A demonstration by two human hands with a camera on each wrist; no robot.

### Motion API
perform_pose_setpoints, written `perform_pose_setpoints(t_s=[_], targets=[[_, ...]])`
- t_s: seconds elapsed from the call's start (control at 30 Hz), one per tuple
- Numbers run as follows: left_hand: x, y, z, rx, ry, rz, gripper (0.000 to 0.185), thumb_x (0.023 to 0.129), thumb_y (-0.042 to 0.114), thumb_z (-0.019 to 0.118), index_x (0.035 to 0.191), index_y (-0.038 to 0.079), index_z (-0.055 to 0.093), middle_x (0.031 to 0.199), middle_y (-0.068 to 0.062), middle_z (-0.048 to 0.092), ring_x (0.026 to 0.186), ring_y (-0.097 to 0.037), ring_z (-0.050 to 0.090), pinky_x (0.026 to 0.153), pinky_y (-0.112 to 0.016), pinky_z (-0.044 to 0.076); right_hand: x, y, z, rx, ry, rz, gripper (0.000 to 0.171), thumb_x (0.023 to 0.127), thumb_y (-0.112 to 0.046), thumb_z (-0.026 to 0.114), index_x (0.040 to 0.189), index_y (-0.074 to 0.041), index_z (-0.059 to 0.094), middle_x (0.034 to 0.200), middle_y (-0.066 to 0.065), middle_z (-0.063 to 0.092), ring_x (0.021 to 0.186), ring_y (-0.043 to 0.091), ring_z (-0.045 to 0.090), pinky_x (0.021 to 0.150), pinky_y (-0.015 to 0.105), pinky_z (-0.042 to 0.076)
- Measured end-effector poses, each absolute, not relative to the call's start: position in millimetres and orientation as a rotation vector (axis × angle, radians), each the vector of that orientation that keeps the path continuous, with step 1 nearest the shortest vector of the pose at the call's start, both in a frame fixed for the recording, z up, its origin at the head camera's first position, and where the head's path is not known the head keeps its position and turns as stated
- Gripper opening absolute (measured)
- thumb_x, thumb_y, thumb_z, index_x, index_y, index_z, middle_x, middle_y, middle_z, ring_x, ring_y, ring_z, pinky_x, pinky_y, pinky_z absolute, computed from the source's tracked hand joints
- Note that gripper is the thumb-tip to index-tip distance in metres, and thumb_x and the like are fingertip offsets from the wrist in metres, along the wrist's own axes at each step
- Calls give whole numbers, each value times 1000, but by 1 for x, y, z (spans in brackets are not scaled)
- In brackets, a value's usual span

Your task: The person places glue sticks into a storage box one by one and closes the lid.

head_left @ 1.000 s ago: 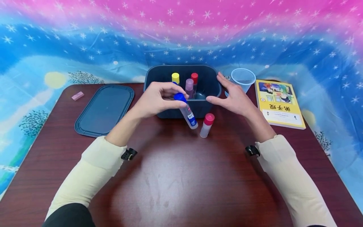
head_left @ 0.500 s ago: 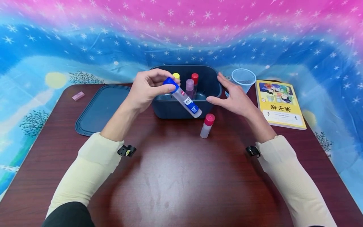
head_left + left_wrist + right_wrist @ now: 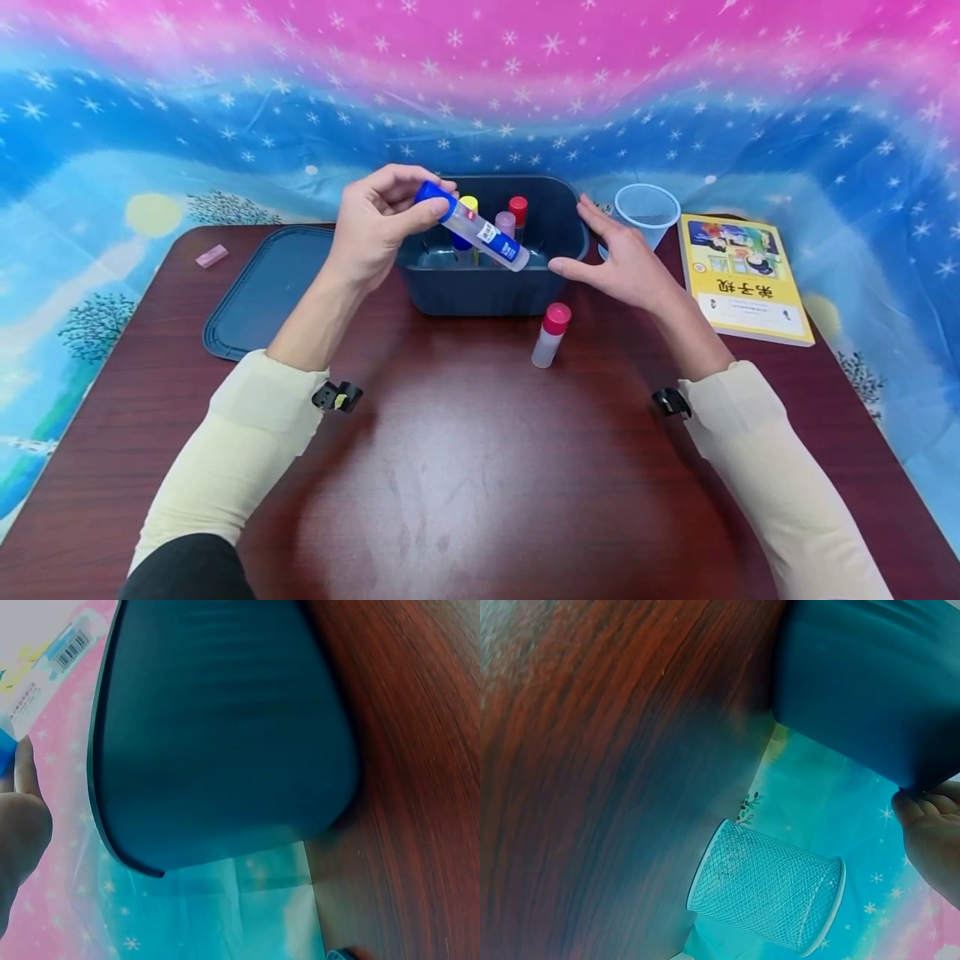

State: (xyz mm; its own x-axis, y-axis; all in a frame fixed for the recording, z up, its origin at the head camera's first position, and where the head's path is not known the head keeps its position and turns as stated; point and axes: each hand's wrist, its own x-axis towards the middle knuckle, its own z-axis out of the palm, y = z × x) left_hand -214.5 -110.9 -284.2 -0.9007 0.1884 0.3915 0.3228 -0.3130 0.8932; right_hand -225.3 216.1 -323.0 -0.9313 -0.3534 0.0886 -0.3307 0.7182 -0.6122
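Left hand [image 3: 375, 221] pinches the blue-capped glue stick [image 3: 474, 227] by its cap end, so the tube hangs tilted with its bottom aimed toward 4 o'clock, right over the open dark bin [image 3: 558, 237]. Holding it by the cap keeps the fingers out of the way of the other sticks standing inside: a yellow-capped one [image 3: 469, 204], a purple one [image 3: 506, 223] and a red-capped one [image 3: 517, 210]. Right hand [image 3: 626, 267] sits spread and relaxed at the bin's 3 o'clock side, fingertips at the rim in the right wrist view, probably steadying it. Another red-capped stick [image 3: 551, 334] stands on the bench [image 3: 480, 467] at the bin's 5 o'clock. Lid [image 3: 258, 287] lies flat at 9 o'clock, mesh cup [image 3: 647, 210] and yellow book [image 3: 742, 279] off at 3 o'clock.

Compared with a second ago, the left hand has lifted the blue-capped stick from in front of the bin, up and back over the opening, and tipped it flatter. The right hand hasn't really budged.
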Motion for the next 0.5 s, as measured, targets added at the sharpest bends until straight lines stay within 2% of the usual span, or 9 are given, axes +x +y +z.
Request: perform_pose_setpoints(t_s=[0.23, 0.5], targets=[[-218, -109, -290, -611, -1923, -2198, 20, 87, 0, 78, 108, 2, 75, 109, -14, 74, 105, -29, 69, 95, -39, 55, -224, 217, -324, -561, 2874, -1023, 97, 90, -59, 68, 163, -16, 20, 169, -5, 12, 155, 25, 13, 116, 58, 30], [-221, -110, -298, -568, -2341, -1733, 35, 89, 22, 81, 120, 6, 74, 118, -5, 71, 106, -18, 65, 86, -32, 58, -225, 216, -324, -563, 2874, -1017, 97, 90, -60, 67, 163, -17, 20, 169, -6, 12, 155, 24, 13, 116, 59, 29]])
